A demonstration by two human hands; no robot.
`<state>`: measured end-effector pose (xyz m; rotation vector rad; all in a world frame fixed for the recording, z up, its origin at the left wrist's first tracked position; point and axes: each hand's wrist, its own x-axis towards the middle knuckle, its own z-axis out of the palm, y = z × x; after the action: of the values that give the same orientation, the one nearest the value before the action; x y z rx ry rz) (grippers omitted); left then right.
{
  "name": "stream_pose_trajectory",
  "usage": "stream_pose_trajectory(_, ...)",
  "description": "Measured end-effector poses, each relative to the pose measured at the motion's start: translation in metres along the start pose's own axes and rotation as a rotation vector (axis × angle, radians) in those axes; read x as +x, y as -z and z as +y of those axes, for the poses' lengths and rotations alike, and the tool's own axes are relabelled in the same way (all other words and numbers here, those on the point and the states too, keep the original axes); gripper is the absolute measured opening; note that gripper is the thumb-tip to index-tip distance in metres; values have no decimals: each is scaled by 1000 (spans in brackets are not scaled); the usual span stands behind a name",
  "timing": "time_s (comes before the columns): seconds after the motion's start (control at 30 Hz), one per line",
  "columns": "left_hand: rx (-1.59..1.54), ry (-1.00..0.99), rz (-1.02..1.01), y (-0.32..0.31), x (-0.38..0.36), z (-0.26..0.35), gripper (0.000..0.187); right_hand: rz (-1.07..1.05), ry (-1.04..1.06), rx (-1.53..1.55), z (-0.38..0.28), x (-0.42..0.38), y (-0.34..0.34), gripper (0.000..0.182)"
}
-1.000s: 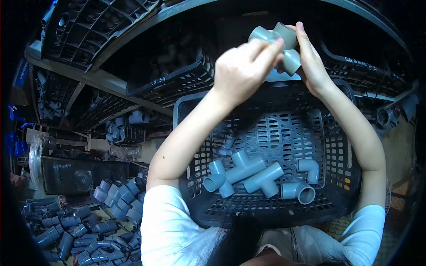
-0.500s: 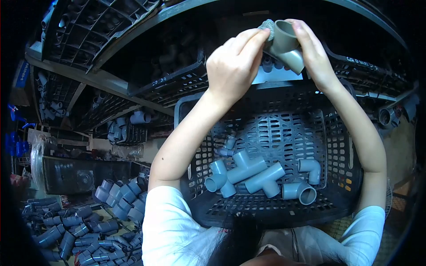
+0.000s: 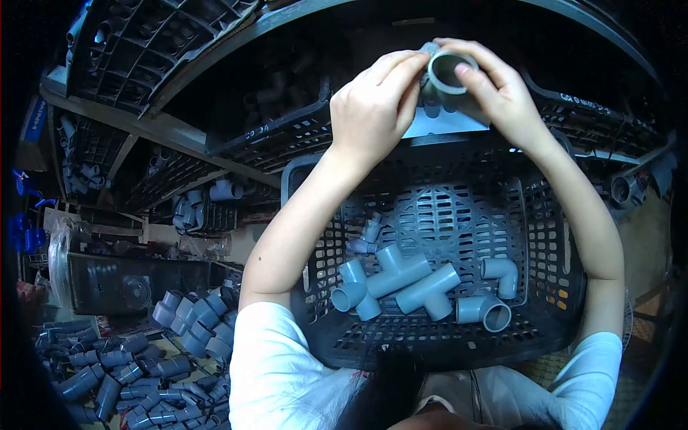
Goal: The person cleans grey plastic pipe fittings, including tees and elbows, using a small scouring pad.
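Observation:
Above the far rim of a black crate, my right hand (image 3: 498,89) grips a grey plastic pipe fitting (image 3: 443,88), its thumb over the round open end. The fitting's opening faces me, and its remaining branches are largely hidden by the hand. My left hand (image 3: 376,104) is closed, pinching a small rough grey-green cloth or pad (image 3: 430,49) against the fitting's left side. Inside the crate (image 3: 459,351) lie several grey fittings, among them a tee (image 3: 432,290), an elbow (image 3: 504,275) and another elbow (image 3: 481,311).
Dark shelving with a black slatted bin (image 3: 272,129) stands at the back and left. Many loose fittings (image 3: 136,373) cover the floor at lower left, beside a stacked bundle of fittings (image 3: 197,319). A dark box (image 3: 136,283) sits behind them.
The fitting has turned so its opening faces me more and its lower branch is no longer plainly visible. My right thumb has moved over the opening; my left hand stays beside it.

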<state>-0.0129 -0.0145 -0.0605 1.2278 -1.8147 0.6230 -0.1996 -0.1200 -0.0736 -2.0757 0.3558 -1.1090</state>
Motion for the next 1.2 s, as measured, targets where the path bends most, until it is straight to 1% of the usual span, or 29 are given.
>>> stream_pose_trajectory(0.03, -14, 44, -8, -2, 0, -3, 19, -10, 109, -67, 0, -2, -6, 39)
stream_pose_trajectory(0.07, -27, 89, -17, -2, 0, -4, 18, -28, 119, -101, -2, -3, -8, 39)
stream_pose_trajectory(0.1, -27, 90, -19, -2, -1, -4, 18, -47, 127, -135, -3, -3, -8, 38)
stream_pose_trajectory(0.17, -103, 110, -70, -2, -2, -2, 17, 44, -8, 4, 2, 0, -5, 36)
stream_pose_trajectory(0.2, -84, 75, -57, -3, -2, -1, 16, 54, -61, 19, 2, 3, 1, 34)
stream_pose_trajectory(0.23, -86, 74, -56, -4, -2, 0, 16, 105, -60, 7, 4, 4, 1, 34)
stream_pose_trajectory(0.3, -63, 34, -11, -6, -3, 1, 17, 112, -85, 11, 7, 2, 0, 41)
stream_pose_trajectory(0.33, -63, 32, -11, -7, -2, 2, 17, 115, -83, 11, -1, 1, -1, 41)
stream_pose_trajectory(0.4, -88, -4, 56, -9, -2, 4, 21, 134, -425, 274, -25, -2, -6, 48)
stream_pose_trajectory(0.43, -90, -7, 54, -9, -1, 5, 21, 138, -424, 275, -28, -4, -9, 48)
stream_pose_trajectory(0.5, -215, -129, 45, -9, -1, 10, 26, 170, -589, 535, -30, -7, -13, 52)
stream_pose_trajectory(0.53, -243, -187, 4, -10, -3, 13, 31, 180, -646, 596, -32, -7, -15, 49)
stream_pose_trajectory(0.57, -224, -293, -11, -10, -3, 16, 36, 181, -694, 554, -35, -8, -17, 48)
stream_pose_trajectory(0.63, -208, -362, -94, -4, -4, 18, 41, 133, -695, 508, -31, -9, -17, 48)
stream_pose_trajectory(0.7, -161, -298, -26, -8, -4, 10, 44, 177, -608, 568, -37, -6, -17, 51)
stream_pose_trajectory(0.73, -131, -273, 72, -12, -1, 5, 48, 130, -561, 565, -39, -6, -11, 53)
stream_pose_trajectory(0.77, -129, -158, 96, -9, 1, 6, 51, 134, -560, 566, -40, -6, -9, 53)
stream_pose_trajectory(0.83, -138, -129, 135, -13, 3, -1, 46, 175, -543, 561, -42, -4, -8, 55)
stream_pose_trajectory(0.93, -189, -284, -56, -8, -2, 13, 49, 235, -594, 544, -35, -7, -15, 55)
stream_pose_trajectory(0.97, -146, -304, -72, -5, -2, 20, 51, 198, -608, 499, -37, -9, -16, 55)
stream_pose_trajectory(1.03, -140, -307, 57, -11, 4, 11, 49, 187, -584, 534, -34, -11, -21, 56)
stream_pose_trajectory(1.1, -16, -149, 97, -6, 4, 5, 45, 169, -601, 530, -39, -11, -18, 56)
stream_pose_trajectory(1.17, -48, -72, 82, -5, 2, 3, 45, 149, -610, 531, -39, -10, -16, 56)
stream_pose_trajectory(1.2, -46, -127, 62, -6, -2, 3, 45, 121, -603, 535, -36, -10, -14, 56)
